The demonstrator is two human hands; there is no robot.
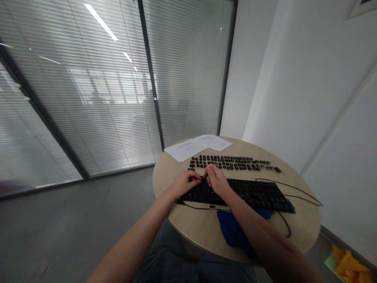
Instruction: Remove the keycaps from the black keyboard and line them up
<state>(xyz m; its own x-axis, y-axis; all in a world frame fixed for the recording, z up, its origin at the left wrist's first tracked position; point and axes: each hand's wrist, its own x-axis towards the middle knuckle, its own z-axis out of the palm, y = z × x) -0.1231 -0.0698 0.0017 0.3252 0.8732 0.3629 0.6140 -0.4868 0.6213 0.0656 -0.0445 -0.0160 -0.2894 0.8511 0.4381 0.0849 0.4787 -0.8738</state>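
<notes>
A black keyboard (259, 193) lies across the near half of the round table. Over its far left part, my left hand (185, 183) is closed in a pinch, its fingertips near the keys. My right hand (217, 180) is right beside it, fingers curled together. Between the two sets of fingertips shows a small dark piece (204, 176), too small to name; which hand grips it I cannot tell. Just beyond the hands, loose black keycaps (235, 162) are laid out in rows. My right forearm covers part of the keyboard and of a blue cloth (232, 228).
White printed sheets (188, 149) lie at the table's (203, 226) far left edge. A black cable (303, 190) loops near the right edge, with more cord along the keyboard's front. Blinds behind glass and a white wall stand beyond. Yellow cloths (350, 265) are on the floor at right.
</notes>
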